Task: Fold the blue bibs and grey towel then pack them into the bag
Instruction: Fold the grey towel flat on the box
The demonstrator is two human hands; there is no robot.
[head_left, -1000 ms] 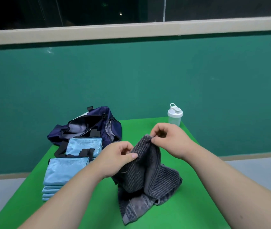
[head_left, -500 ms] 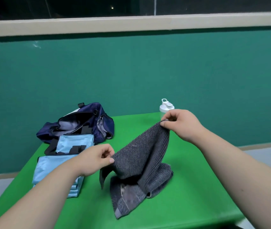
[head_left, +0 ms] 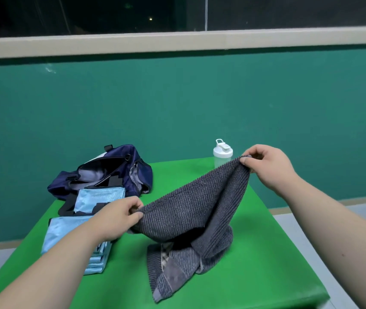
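Note:
A grey ribbed towel (head_left: 191, 210) is stretched above the green table (head_left: 255, 259), its lower part crumpled on the surface. My left hand (head_left: 117, 217) pinches one upper corner at the towel's left. My right hand (head_left: 266, 166) pinches the other corner, higher and farther back. A stack of folded light blue bibs (head_left: 70, 233) lies on the table's left side, partly hidden by my left forearm. One more blue bib (head_left: 99, 197) lies just behind it. The navy bag (head_left: 101, 172) sits open at the back left.
A clear shaker bottle with a white lid (head_left: 222, 152) stands at the table's far edge, just left of my right hand. A teal wall rises behind the table. Grey floor shows on both sides.
My hands have moved apart, each keeping its corner. The right hand went up and to the right, the left hand down and left, so the towel's top edge is now spread taut.

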